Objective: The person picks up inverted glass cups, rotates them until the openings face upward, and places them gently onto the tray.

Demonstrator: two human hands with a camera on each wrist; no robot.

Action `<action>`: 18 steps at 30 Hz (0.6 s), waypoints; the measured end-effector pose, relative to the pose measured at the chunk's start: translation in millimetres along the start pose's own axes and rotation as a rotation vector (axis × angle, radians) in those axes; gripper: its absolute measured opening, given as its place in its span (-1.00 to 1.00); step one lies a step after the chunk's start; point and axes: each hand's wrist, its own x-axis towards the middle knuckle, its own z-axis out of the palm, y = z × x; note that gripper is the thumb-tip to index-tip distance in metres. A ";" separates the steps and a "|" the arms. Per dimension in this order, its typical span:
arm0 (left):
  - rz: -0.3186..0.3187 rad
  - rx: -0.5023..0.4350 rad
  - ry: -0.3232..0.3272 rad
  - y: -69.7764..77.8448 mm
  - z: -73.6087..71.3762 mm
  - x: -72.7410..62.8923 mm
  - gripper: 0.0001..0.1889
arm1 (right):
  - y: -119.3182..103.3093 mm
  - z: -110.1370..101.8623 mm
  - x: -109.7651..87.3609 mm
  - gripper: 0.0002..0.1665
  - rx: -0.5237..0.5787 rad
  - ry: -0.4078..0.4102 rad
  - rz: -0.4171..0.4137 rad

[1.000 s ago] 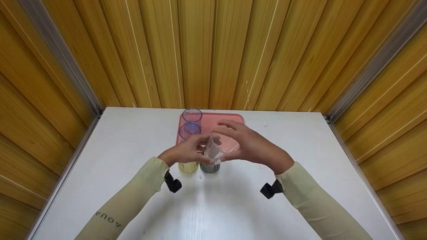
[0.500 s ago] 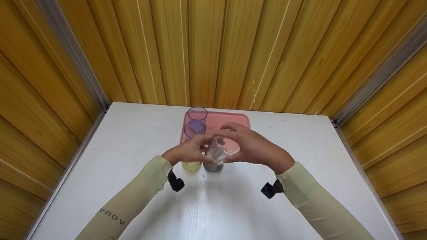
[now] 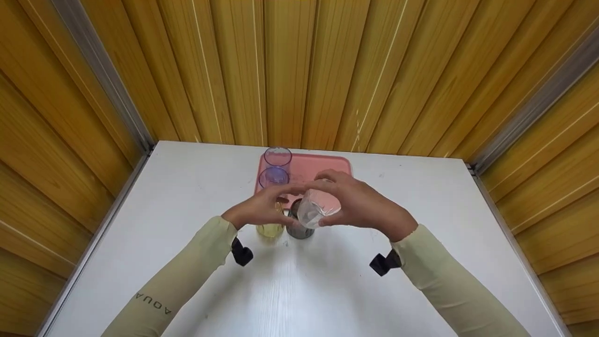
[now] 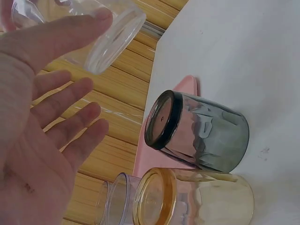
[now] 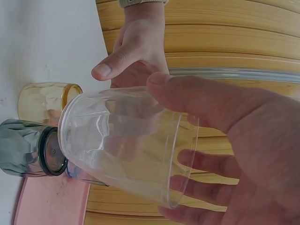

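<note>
The right hand (image 3: 353, 199) grips the clear cup (image 5: 124, 145) near its rim, tilted above the grey cup (image 4: 213, 136); the left hand (image 3: 259, 206) spreads beside its base. It looks light, stiff, slick; its sides likely hold best.

Clear, colourless tumbler (image 5: 119, 150) in the grip of the right hand (image 3: 355, 201), thumb near the mouth on one side, fingers at the rim on the other. See-through all the way, with faceted sides, a thin round rim and a ringed base; narrows from mouth to base. Tilts in the air above the white table (image 3: 290, 285), mouth up and toward the right palm, base down and toward the left hand (image 3: 259, 207). Comes close to the left thumb; hard to tell whether touching. Overlaps the grey tumbler (image 4: 211, 136) in the head view, yet hangs apart from it in the left wrist view. Catches bright reflections on the facets near the base.
</note>
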 end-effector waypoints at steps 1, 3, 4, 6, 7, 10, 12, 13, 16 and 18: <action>-0.010 0.010 0.010 -1.6 -0.6 -0.6 -0.19 | 0.7 0.5 0.2 -0.08 -0.004 0.003 -0.002; -0.027 0.023 0.024 -5.2 -1.9 -2.0 -0.22 | 1.1 1.4 0.0 -0.09 -0.010 0.003 0.001; -0.043 0.029 0.030 -6.7 -2.5 -2.8 -0.24 | 1.4 2.0 -0.2 -0.09 -0.012 0.004 0.003; -0.071 0.044 0.041 -8.7 -3.7 -4.2 -0.27 | 2.2 2.9 -0.5 -0.09 -0.011 0.005 0.012; -0.085 0.052 0.046 -9.4 -3.9 -4.5 -0.28 | 2.8 3.2 -0.7 -0.09 -0.009 0.006 0.020; -0.137 0.101 0.055 -10.2 -3.9 -4.3 -0.29 | 5.7 3.7 -1.3 -0.10 -0.004 0.006 0.043; -0.159 0.129 0.058 -10.1 -3.7 -3.6 -0.31 | 8.7 4.0 -1.0 -0.10 0.004 0.008 0.052; -0.172 0.138 0.060 -10.4 -3.7 -3.9 -0.31 | 10.1 4.8 -0.3 -0.10 0.010 0.009 0.056; -0.180 0.156 0.065 -12.1 -4.4 -4.8 -0.32 | 14.3 7.8 1.6 -0.11 0.026 0.010 0.064; -0.181 0.170 0.071 -14.1 -4.9 -5.0 -0.33 | 16.6 10.0 2.5 -0.11 0.037 0.010 0.073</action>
